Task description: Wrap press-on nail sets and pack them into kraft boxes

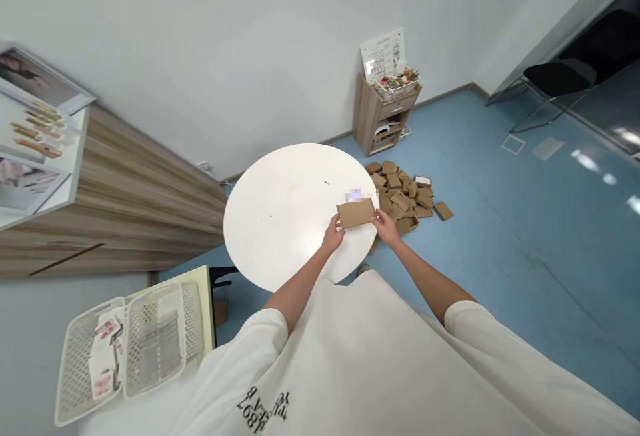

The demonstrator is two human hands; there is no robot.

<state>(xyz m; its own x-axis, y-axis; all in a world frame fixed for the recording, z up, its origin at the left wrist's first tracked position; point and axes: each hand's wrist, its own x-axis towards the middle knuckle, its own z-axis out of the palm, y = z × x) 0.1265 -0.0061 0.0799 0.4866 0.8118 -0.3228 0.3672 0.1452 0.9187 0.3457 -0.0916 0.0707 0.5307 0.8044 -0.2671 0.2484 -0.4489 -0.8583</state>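
Observation:
A flat brown cardboard box (357, 213) is held level over the right part of a round white table (265, 203). My left hand (333, 235) grips its left end, fingers closed on the edge. At the opposite end, my right hand (385, 227) holds the right edge. Just beyond the box, a small pale purple-white patch (354, 195) shows on the tabletop, too blurred to make out. Whether the box touches the table I cannot tell.
Many brown boxes (400, 199) lie heaped on the blue floor right of the table. A small wooden cabinet (367, 119) stands behind. White baskets (125, 349) sit on a side table at lower left. A wood-grain counter (150, 189) is left; a black chair (556, 79) far right.

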